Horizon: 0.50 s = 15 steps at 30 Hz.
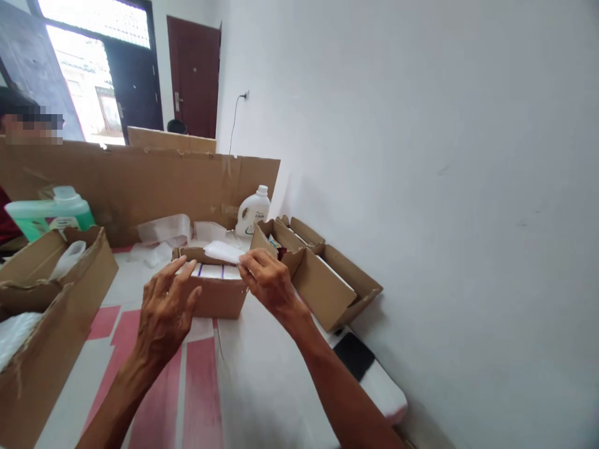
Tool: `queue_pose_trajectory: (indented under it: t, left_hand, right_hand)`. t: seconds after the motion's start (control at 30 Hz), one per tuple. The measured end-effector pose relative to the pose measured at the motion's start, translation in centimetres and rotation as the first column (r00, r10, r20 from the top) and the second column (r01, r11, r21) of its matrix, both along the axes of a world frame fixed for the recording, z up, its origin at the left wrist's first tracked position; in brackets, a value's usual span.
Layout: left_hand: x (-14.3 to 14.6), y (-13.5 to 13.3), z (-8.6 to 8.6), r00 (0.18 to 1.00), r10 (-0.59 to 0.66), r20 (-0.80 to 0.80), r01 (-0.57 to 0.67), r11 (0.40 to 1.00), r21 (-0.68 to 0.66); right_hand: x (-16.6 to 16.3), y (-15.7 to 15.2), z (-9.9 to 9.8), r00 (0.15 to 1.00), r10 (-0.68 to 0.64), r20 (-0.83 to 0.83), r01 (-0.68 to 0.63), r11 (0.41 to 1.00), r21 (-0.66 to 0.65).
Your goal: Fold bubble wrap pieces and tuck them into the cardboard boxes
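A small open cardboard box [219, 298] stands on the table in front of me, with white packs edged in purple [213, 271] packed inside. My left hand [163, 312] hovers at the box's near left corner, fingers spread and holding nothing. My right hand [266, 280] is at the box's right edge, its fingers pinched on a white folded sheet [223, 251] that lies over the top of the packs.
More open cardboard boxes [322, 280] lie to the right by the wall; a large one [42, 324] stands at the left. A white bottle [253, 212], a green bottle [49, 215] and a cardboard screen [140, 181] are behind. A person is at the far left. A black object [354, 354] lies near the table's right edge.
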<state>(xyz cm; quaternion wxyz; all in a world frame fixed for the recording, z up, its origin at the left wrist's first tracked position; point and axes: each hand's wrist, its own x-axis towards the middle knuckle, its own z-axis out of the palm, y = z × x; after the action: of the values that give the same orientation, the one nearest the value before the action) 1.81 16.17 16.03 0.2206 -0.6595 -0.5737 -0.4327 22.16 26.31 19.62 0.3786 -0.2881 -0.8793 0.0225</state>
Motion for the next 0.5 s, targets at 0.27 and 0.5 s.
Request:
queue_pose_trajectory:
  t: [0.27,0.5]
  left_hand:
    - [-2.5,3.5,-5.9,0.993,-0.035,-0.111,0.016,0.985,-0.172]
    - [-2.4,4.6,-5.6,0.997,-0.009,-0.077,0.003,0.997,-0.081]
  right_hand:
    - [-5.5,8.7,-3.2,0.896,0.205,0.393,-0.161,0.977,-0.143]
    - [-6.3,10.6,-3.7,0.859,0.423,0.289,-0.272,0.855,-0.442]
